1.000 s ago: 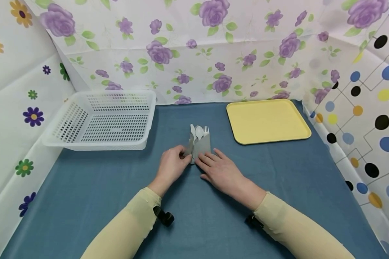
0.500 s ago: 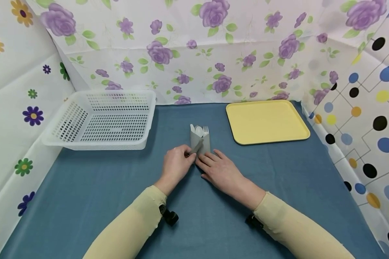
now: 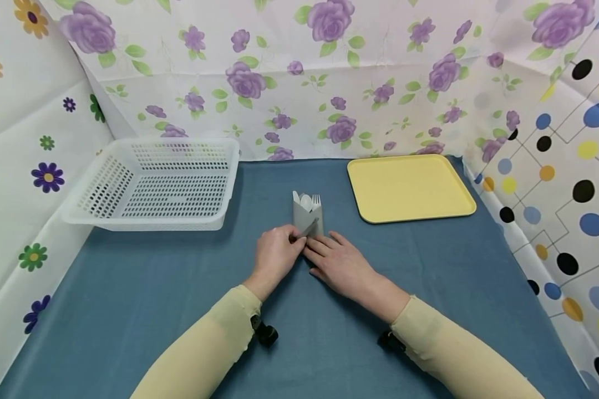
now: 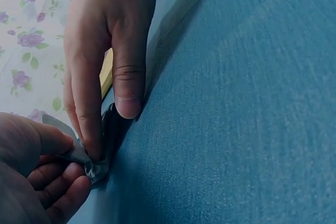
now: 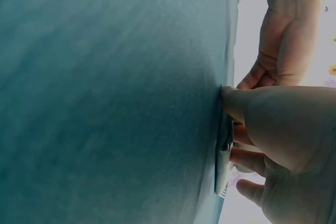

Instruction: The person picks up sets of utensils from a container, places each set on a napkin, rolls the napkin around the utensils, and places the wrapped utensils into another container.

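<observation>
A grey napkin (image 3: pixel 300 212) lies folded around white cutlery on the blue cloth. A knife (image 3: pixel 295 197), a spoon (image 3: pixel 306 201) and a fork (image 3: pixel 316 200) stick out of its far end; their handles are hidden. My left hand (image 3: pixel 277 252) pinches a napkin flap between thumb and fingers, and the flap slants up over the bundle. Fairly straight fingers of my right hand (image 3: pixel 341 266) press on the near right part of the bundle. In the left wrist view the crumpled near end of the napkin (image 4: pixel 96 170) shows below the right fingertips.
At the back left stands a white perforated basket (image 3: pixel 174 226) with nothing in it. A yellow tray (image 3: pixel 411 188) lies at the back right, bare. Patterned sheets (image 3: pixel 289 105) hang behind and on both sides of the blue-covered table (image 3: pixel 299 354).
My left hand has moved right, bringing the napkin flap across the cutlery toward the right hand. The right hand stays nearly still on the bundle.
</observation>
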`<action>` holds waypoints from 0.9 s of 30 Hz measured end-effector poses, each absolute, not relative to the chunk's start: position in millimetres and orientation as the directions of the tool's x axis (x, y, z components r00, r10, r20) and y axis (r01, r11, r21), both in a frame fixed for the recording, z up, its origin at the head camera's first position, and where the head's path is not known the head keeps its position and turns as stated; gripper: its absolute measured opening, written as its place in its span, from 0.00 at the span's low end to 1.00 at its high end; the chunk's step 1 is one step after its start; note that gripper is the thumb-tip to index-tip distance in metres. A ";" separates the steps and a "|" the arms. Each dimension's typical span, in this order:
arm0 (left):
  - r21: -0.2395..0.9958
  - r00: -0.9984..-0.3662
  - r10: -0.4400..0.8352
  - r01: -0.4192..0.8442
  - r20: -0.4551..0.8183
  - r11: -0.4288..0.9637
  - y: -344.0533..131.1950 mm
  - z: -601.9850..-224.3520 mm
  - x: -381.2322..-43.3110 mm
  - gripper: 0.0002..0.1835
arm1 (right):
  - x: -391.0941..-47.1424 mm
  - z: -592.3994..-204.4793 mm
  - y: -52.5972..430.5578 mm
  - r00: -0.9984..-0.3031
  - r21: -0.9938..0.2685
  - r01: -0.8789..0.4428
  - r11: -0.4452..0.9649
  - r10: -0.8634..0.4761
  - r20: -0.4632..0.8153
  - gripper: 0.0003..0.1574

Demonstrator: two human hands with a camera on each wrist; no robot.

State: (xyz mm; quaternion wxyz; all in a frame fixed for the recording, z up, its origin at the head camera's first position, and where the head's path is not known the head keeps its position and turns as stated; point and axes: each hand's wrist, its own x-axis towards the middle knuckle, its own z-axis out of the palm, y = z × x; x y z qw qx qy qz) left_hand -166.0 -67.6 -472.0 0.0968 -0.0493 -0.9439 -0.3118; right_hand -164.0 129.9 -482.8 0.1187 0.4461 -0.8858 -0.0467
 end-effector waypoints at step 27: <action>0.410 -0.960 0.162 0.246 0.227 0.878 -63.8 -472.1 -156.6 0.05 | -155.4 -484.3 151.9 -0.579 0.064 -0.807 0.587 -0.808 0.114 0.41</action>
